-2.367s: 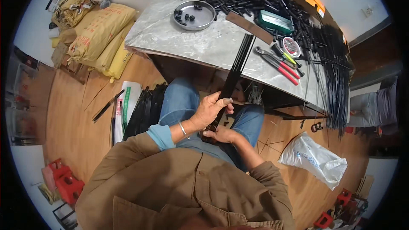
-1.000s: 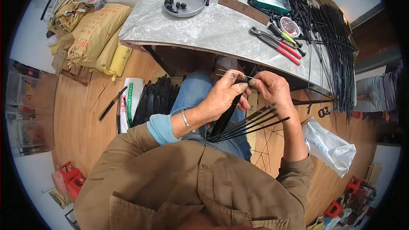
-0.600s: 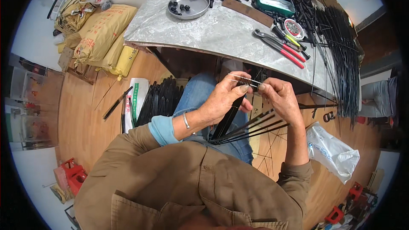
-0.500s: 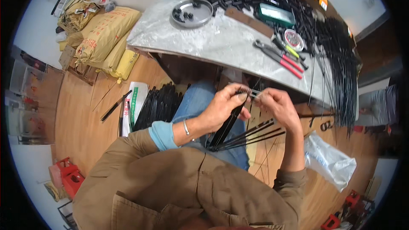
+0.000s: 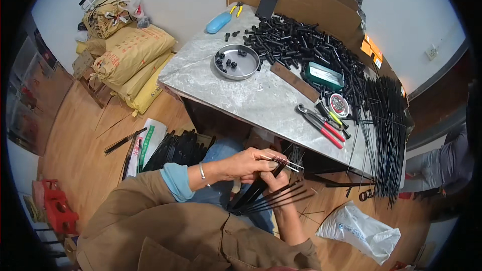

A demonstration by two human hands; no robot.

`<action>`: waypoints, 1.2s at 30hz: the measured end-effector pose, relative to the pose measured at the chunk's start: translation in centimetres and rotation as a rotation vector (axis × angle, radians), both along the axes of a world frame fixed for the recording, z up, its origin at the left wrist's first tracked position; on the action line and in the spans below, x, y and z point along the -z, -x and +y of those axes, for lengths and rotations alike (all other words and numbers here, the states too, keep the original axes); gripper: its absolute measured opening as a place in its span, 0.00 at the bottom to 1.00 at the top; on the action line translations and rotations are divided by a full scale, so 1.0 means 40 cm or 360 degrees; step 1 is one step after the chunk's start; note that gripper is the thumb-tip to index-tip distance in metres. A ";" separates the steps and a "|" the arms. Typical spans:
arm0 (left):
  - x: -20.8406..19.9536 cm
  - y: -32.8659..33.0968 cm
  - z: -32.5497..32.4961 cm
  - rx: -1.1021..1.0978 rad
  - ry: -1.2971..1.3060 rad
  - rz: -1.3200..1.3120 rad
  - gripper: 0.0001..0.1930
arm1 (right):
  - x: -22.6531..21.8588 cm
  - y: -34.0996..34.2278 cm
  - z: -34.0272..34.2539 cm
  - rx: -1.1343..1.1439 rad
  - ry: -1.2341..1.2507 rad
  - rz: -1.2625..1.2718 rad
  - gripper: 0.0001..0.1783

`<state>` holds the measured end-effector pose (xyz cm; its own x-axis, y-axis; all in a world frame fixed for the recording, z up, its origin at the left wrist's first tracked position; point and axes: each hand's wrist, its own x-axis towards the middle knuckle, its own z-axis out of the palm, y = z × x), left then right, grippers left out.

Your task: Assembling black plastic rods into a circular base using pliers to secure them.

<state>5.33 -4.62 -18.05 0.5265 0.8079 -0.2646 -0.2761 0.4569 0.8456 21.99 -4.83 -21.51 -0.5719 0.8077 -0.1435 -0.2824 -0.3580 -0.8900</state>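
Note:
Over my lap, my left hand (image 5: 241, 165) is closed at the top end of a bundle of flat black strips (image 5: 255, 189). Two thin pale prongs (image 5: 292, 166) stick out past its fingers, beside a dark reddish coil-like piece (image 5: 280, 160). My right hand (image 5: 277, 180) is behind and below, its fingers curled round the upper part of the same bundle. Several thin black rods (image 5: 283, 195) fan out to the right from the bundle's lower end, crossing in front of my right wrist. The fingertips of both hands partly hide the joint.
The grey table (image 5: 201, 80) ahead bears a heap of black parts (image 5: 306, 45), a round metal tray (image 5: 237, 73), red-handled pincers (image 5: 321, 126) and long black rods (image 5: 386, 135). A white plastic bag (image 5: 359, 231) lies on the floor at right; stacked sacks (image 5: 133, 60) stand at left.
My right hand has moved from the pale prongs down behind the bundle. My left hand has shifted lower and now lies over the top end. The view has tilted up, showing more table.

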 end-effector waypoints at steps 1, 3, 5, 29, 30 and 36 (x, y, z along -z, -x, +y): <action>0.001 0.020 0.011 0.0082 0.0011 -0.0043 0.22 | 0.005 0.000 0.001 -0.0044 0.0142 0.0121 0.20; 0.021 0.043 0.078 -0.0019 -0.0234 0.0095 0.22 | 0.029 -0.002 -0.002 -0.0115 0.0391 0.0406 0.22; -0.003 0.080 0.212 -0.0300 -0.0529 0.0398 0.21 | 0.022 0.006 0.009 -0.0163 0.0426 0.0410 0.22; -0.102 0.121 0.906 -0.0456 -0.0437 0.0973 0.07 | 0.106 0.006 0.127 -0.0028 0.0724 0.0437 0.18; -0.081 0.116 0.913 -0.0352 -0.0643 0.1277 0.06 | 0.107 0.005 0.127 -0.0022 0.0721 0.0442 0.18; 0.001 0.057 0.883 -0.0214 -0.2004 0.2651 0.10 | 0.108 -0.009 0.120 -0.0009 0.0707 0.0451 0.18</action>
<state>3.06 30.69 -18.07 0.3601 0.8897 0.2807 0.9229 -0.3837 0.0319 22.34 -0.05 -25.84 -0.6421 0.7010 -0.3105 -0.4869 -0.6857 -0.5411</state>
